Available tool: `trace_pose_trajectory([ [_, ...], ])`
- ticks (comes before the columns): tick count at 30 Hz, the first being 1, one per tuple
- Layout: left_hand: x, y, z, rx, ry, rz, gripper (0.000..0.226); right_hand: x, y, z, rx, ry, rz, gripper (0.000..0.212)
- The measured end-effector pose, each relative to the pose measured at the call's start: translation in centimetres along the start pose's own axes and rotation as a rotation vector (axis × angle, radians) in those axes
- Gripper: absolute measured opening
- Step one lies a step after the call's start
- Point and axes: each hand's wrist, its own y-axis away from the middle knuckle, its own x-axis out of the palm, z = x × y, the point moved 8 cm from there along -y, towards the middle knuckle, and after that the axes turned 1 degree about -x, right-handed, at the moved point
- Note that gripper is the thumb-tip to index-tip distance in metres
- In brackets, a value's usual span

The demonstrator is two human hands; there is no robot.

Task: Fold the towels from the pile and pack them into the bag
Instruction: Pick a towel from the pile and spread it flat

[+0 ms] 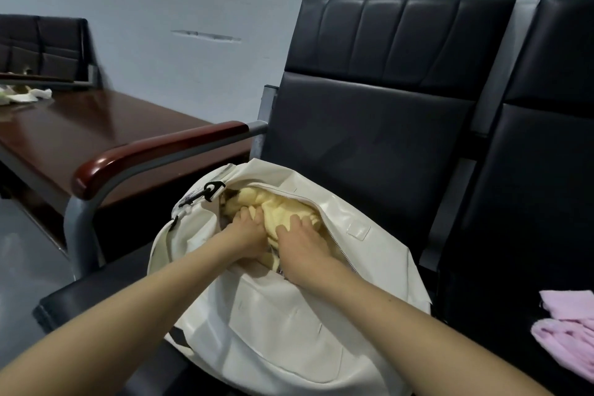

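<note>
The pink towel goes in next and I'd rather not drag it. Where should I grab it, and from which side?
Probably pinch the bunched fold at the edge of the pink towel nearest the bag, coming from above with the right hand. It lies crumpled on the seat to the right of the bag, and that rolled edge stands proud of the cushion.

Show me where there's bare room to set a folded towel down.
Free: the right seat between the bag and the pink towels; the table between the armrest and the white cloth. Crowded: the bag's mouth, where the left hand and right hand meet on the yellow towel.
</note>
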Motion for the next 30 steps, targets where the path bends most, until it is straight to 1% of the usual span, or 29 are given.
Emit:
trace_pose_trajectory([
  [1,0.3,-0.5,0.2,-0.021,0.032,0.025,0.089,0.5,-0.3,0.2,-0.048,-0.018,0.039,0.046],
  [3,0.2,-0.8,0.3,-0.064,0.074,0.062,0.095,1.3,-0.8,0.1,-0.082,-0.067,0.112,0.05],
  [5,-0.3,-0.5,-0.3,-0.067,0.058,0.079,0.091,1.9,-1.2,-0.2,-0.066,-0.093,0.14,0.056],
  [7,-0.5,-0.9,-0.6,-0.048,-0.03,0.094,0.075,2.3,-1.9,-0.8,-0.052,-0.067,0.161,0.065],
  [8,-0.6,-1.3,-0.8,-0.019,-0.116,0.086,0.066,2.4,-2.3,-1.3,-0.033,-0.047,0.172,0.069],
  [9,-0.9,-1.6,-1.0,0.025,-0.226,0.05,0.058,2.2,-2.7,-1.9,-0.012,-0.023,0.167,0.068],
  [11,-2.1,-2.0,-2.0,0.101,-0.418,-0.101,0.039,2.0,-3.7,-2.9,0.022,0.041,0.133,0.058],
  [12,-2.5,-1.8,-2.8,0.138,-0.488,-0.15,0.035,1.9,-3.9,-3.1,0.034,0.087,0.106,0.054],
  [13,-2.7,-1.9,-3.5,0.199,-0.524,-0.217,0.034,1.6,-4.0,-2.9,0.038,0.152,0.054,0.053],
  [14,-2.5,-2.0,-3.8,0.245,-0.502,-0.261,0.037,1.2,-3.9,-2.5,0.03,0.234,-0.021,0.053],
  [15,-1.9,-2.5,-3.7,0.281,-0.481,-0.277,0.044,0.6,-3.6,-1.9,0.009,0.301,-0.107,0.054],
  [16,-1.4,-2.8,-3.0,0.274,-0.428,-0.237,0.053,0.2,-3.3,-1.3,-0.023,0.34,-0.178,0.054],
  [17,-0.9,-3.0,-2.2,0.241,-0.381,-0.18,0.063,0.1,-3.1,-0.9,-0.058,0.343,-0.215,0.054],
  [18,-0.5,-2.9,-1.1,0.171,-0.312,-0.091,0.068,0.5,-3.0,-0.7,-0.093,0.33,-0.206,0.058],
  [19,-0.3,-2.8,-0.3,0.129,-0.272,-0.027,0.067,1.1,-3.0,-0.9,-0.114,0.304,-0.157,0.068],
  [21,-0.6,-3.5,0.2,0.088,-0.195,0.015,0.055,2.2,-3.6,-1.8,-0.089,0.237,-0.02,0.085],
  [22,-0.5,-4.2,0.4,0.083,-0.163,0.036,0.052,2.5,-4.0,-2.1,-0.065,0.208,0.022,0.085],
  [23,-0.3,-4.9,0.7,0.063,-0.165,0.057,0.051,2.4,-4.4,-2.2,-0.046,0.201,0.033,0.079],
  [25,-0.1,-5.8,0.4,0.027,-0.242,0.059,0.057,2.0,-5.2,-2.1,-0.028,0.249,-0.004,0.058],
  [27,0.2,-5.0,-0.6,-0.014,-0.274,0.054,0.061,1.9,-5.6,-1.8,-0.002,0.277,-0.029,0.046],
  [28,0.5,-4.8,-1.2,-0.035,-0.264,0.054,0.063,2.1,-5.5,-1.6,-0.002,0.288,-0.021,0.047],
  [30,1.5,-3.7,-2.3,-0.005,-0.307,0.067,0.068,2.0,-4.6,-0.7,-0.039,0.348,-0.027,0.06],
])
